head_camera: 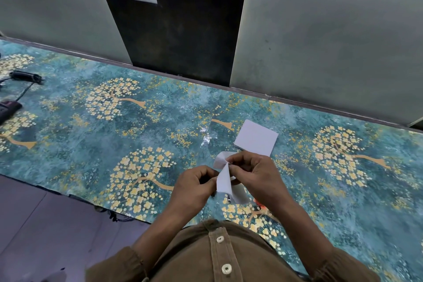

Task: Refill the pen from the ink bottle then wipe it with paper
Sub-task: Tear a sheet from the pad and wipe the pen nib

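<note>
Both hands meet above the near middle of the table. My right hand [249, 171] pinches a white sheet of paper [223, 181], which is wrapped and bunched around the tip of the pen. My left hand [194, 183] grips the pen; only a dark bit with a metal clip [229, 199] shows below the paper. A small red-orange thing [259, 204] peeks out under my right wrist; I cannot tell what it is. No ink bottle is clearly in view.
A stack of white paper squares [256, 137] lies just beyond my hands. A piece of clear plastic film [207, 133] lies to its left. Black cables and a power strip [9, 107] sit at the far left. The wall [320, 41] borders the table's far edge.
</note>
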Motion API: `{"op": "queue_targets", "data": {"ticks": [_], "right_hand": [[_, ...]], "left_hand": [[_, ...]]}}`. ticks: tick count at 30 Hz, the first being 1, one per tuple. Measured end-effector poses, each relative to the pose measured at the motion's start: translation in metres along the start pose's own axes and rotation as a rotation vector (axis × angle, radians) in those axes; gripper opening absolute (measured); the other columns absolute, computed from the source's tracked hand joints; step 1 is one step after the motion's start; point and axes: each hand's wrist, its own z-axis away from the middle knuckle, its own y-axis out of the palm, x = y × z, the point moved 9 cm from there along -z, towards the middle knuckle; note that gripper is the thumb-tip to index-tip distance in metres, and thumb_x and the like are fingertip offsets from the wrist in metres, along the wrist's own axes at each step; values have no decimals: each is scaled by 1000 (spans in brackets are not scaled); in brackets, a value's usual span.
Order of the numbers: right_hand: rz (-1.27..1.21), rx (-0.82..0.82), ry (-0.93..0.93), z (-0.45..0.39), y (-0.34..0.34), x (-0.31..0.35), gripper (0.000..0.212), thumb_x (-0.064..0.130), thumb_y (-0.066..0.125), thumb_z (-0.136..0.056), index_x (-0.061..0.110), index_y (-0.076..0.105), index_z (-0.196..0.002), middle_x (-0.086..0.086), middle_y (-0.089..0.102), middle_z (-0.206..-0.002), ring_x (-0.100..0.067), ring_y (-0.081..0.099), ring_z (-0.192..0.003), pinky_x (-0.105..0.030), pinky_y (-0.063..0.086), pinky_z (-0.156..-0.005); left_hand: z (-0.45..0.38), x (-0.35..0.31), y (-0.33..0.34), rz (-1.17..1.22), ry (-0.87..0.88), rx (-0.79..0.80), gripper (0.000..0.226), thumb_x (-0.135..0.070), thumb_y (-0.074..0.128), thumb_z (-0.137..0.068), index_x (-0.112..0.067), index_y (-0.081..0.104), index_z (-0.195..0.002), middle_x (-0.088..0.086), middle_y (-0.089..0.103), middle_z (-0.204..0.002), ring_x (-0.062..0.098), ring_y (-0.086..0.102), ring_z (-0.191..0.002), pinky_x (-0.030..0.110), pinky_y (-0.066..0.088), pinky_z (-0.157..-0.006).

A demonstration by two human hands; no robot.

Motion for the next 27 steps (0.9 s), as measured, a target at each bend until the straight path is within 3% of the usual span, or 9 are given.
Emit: {"op": "queue_targets", "data": {"ticks": [14,20,24,27], "right_hand": [[-203,-155,-44,6,-19,-1,23,4,67,-91,25,74,-85,-7,77,-86,-32,74,-87,-58,60,-74],[-227,-217,-91,5,-28,2,12,6,68,-92,16,73,-92,-12,76,-89,-37,72,-88,-58,60,-73],[-193,-171,-79,5,-19,2,26,4,66,-92,28,73,-86,-1,76,-85,-19,72,-82,-50,61,-74],[-126,-124,-81,4,-13,0,30,4,68,-90,34,73,-90,3,77,-91,-16,73,-90,-48,60,-82]], "left_hand": [[1,-5,5,21,5,-20,8,-16,69,-89,-14,77,-88,13,75,-75,13,62,-59,24,49,-55],[-2,-1,6,17,2,-7,9,-19,71,-90,-15,76,-84,10,74,-74,12,63,-58,23,49,-55],[-2,1,11,0,-4,33,10,-15,69,-89,-12,75,-82,6,73,-70,9,61,-57,22,48,-56],[-2,-1,9,-16,4,21,11,-15,66,-90,-12,75,-84,8,73,-71,9,61,-57,22,47,-56]]}}
